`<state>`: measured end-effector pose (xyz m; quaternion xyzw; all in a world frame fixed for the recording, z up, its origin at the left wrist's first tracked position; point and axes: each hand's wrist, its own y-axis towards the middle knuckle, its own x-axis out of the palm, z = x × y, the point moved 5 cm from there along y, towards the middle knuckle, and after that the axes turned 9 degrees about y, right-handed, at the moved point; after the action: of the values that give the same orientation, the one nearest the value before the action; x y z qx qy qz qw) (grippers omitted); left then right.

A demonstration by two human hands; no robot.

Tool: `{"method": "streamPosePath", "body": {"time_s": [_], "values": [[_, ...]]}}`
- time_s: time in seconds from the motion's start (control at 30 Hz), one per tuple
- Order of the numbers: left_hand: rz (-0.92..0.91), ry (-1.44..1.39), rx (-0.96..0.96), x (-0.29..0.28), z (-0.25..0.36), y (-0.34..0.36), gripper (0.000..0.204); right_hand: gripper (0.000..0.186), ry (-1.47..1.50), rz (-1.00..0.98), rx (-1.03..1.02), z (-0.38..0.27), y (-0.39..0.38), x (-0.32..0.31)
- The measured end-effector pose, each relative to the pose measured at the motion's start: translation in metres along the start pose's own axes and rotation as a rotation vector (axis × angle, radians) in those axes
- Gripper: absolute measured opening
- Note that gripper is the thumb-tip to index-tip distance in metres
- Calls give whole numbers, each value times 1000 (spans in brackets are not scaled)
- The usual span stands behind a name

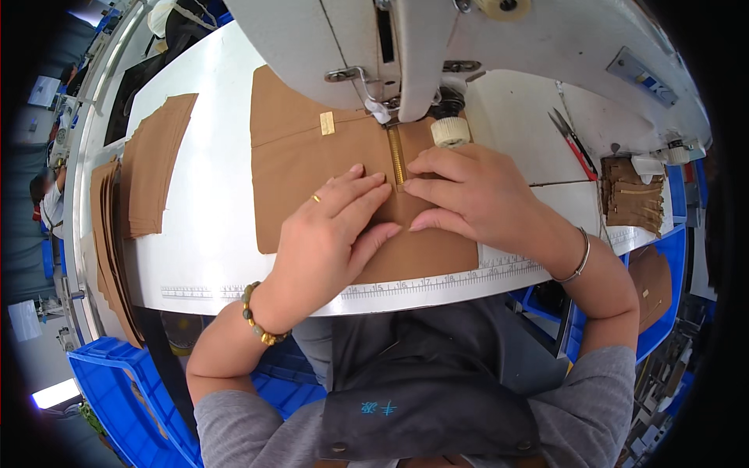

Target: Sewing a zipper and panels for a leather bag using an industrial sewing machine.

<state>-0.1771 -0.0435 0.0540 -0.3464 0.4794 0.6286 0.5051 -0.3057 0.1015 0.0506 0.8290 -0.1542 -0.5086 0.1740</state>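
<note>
A brown fabric panel [289, 187] lies flat on the white table under the head of a sewing machine [304, 35]. Set into it is a short zipper with gold teeth [397, 148], its far end close to the presser foot [388, 111]. A small pale label [327, 123] sits on the panel to the left. My left hand [331, 226] rests on the fabric left of the zipper, fingers stretched out. On the zipper's right side my right hand [480, 187] presses down, fingers extended and touching its near end. The two thumb tips almost meet below the zipper.
Stacked brown panels [156, 171] lie at the left, more draping over the table edge. Red-handled scissors [576, 148] and a bundle of brown zipper pieces [636, 199] are on the right. A ruler strip [437, 282] lines the front edge. Blue bins [117, 355] flank the table.
</note>
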Motion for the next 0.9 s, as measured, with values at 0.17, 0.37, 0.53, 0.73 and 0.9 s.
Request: {"method": "streamPosePath", "body": {"time_s": [0.17, 0.37, 0.53, 0.73, 0.9], "values": [[26, 27, 39, 4, 8, -6, 52, 41, -3, 9, -10, -2, 0, 0], [22, 124, 113, 1, 12, -1, 55, 43, -7, 9, -3, -5, -1, 1], [11, 193, 192, -2, 14, 3, 54, 44, -16, -21, 10, -7, -2, 4], [8, 195, 186, 0, 3, 16, 54, 49, -69, 23, 28, -3, 2, 1], [42, 228, 179, 1, -7, 29, 53, 52, -95, 15, 103, 8, 4, 4]]}}
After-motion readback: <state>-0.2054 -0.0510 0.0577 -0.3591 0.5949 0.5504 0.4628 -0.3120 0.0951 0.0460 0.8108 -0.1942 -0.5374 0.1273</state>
